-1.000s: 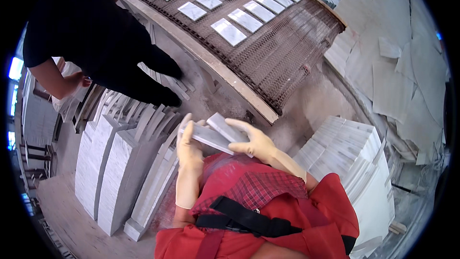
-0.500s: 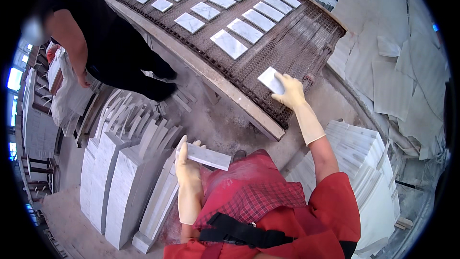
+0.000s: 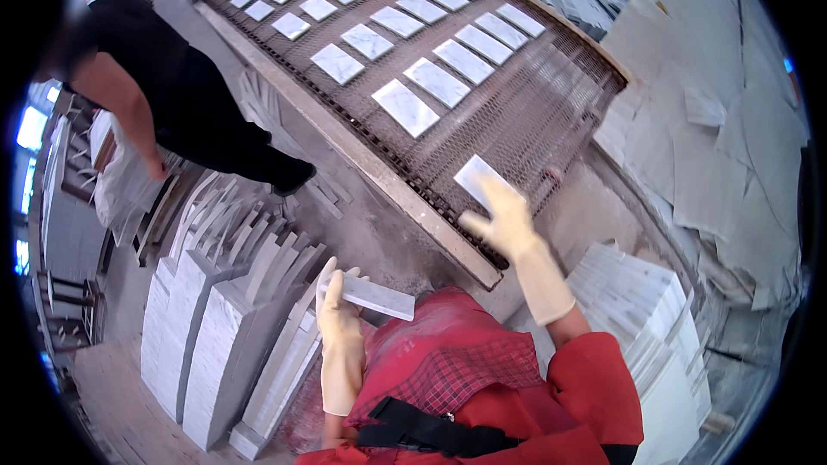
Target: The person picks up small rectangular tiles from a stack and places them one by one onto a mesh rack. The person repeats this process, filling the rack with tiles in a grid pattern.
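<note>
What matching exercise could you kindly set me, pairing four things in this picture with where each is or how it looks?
Things:
1. Left hand
2. Right hand
3. Apron
4. Co-worker's trousers

Descriptions:
A. At a white tile by the near end of the mesh belt
B. Black
C. Holding a pale stone piece
D. Red, partly checked

Right pairs: 1-C, 2-A, 3-D, 4-B.

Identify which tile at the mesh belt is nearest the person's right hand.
The pale tile at the near end of the mesh belt, partly hidden by the right hand; the other tiles lie farther up, uncovered.
</note>
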The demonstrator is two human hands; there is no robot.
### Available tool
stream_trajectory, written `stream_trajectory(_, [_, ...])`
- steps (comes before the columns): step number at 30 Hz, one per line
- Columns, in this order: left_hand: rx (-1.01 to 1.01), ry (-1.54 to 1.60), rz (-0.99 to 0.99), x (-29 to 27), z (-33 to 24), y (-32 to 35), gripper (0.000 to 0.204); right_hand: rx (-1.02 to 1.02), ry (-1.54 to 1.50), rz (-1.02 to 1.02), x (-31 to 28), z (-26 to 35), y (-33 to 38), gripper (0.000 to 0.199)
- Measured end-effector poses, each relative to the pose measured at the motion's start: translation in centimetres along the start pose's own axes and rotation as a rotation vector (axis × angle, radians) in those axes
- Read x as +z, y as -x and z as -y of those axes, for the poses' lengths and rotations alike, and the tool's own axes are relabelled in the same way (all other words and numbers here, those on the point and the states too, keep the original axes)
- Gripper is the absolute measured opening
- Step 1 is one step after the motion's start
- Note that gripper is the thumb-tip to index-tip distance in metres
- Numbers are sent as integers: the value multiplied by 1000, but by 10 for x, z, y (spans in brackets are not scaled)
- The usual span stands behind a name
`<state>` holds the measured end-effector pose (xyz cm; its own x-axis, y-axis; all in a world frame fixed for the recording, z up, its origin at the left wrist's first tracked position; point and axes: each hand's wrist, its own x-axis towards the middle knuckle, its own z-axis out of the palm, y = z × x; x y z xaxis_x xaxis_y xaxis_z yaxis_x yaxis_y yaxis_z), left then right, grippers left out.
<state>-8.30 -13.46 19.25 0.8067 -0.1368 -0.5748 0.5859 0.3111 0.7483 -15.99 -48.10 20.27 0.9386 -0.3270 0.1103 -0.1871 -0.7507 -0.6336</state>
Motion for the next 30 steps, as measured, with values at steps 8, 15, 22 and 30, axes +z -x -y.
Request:
stream_trajectory(8, [250,-221,122,99,-23,14,71,-220,-748,413,69,83,13,106])
stream_trajectory(15, [30,-166,223,107,7,0,64,206,-851,544,7,42,7,95])
stream_trajectory(22, [-22,-135,157,-31,38,-24,58,296,301,-1,-39,-76,-39,96])
stream_trajectory(30, [-439,-1976,-374,-333,85,70,47,156,568,49,-30,-158,-65,91])
